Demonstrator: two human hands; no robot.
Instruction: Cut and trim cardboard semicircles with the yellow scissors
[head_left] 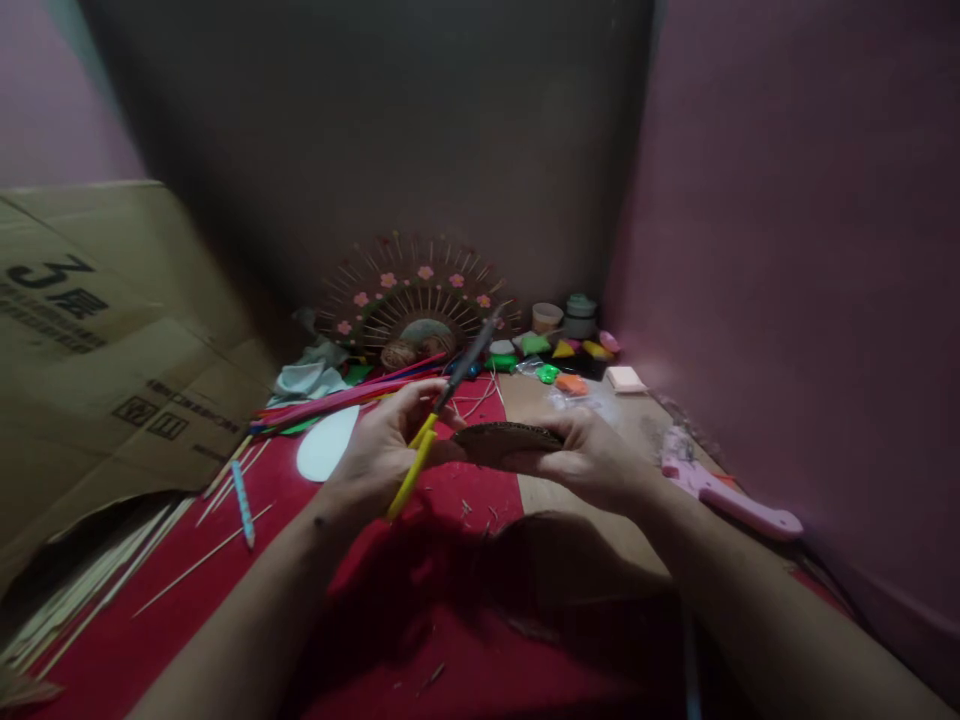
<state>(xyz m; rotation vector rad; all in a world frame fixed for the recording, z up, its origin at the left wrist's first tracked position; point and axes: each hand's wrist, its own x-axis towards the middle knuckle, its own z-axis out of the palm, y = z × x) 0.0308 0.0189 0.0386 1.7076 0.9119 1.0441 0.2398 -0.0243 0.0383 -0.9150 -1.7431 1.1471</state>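
My left hand [382, 440] is closed around a pair of scissors with yellow handles [412, 475]; the dark blades point up and away to the right. Its fingers also reach the left edge of a curved piece of corrugated cardboard [506, 442], though whether they grip it is hard to tell. On the other side, my right hand [596, 455] pinches the cardboard between thumb and fingers, its corrugated edge facing me. Both hands hover above a red cloth [360, 610] scattered with small scraps. A white oval [328, 445] lies left of my left hand.
A large cardboard box [97, 330] stands left, with thin sticks [112, 580] and a blue pencil [242, 505] nearby. At the back are a flowered fan-shaped piece [425, 285] and colourful clay packs [574, 384]. A pink glue gun [735, 500] lies right, beside the wall.
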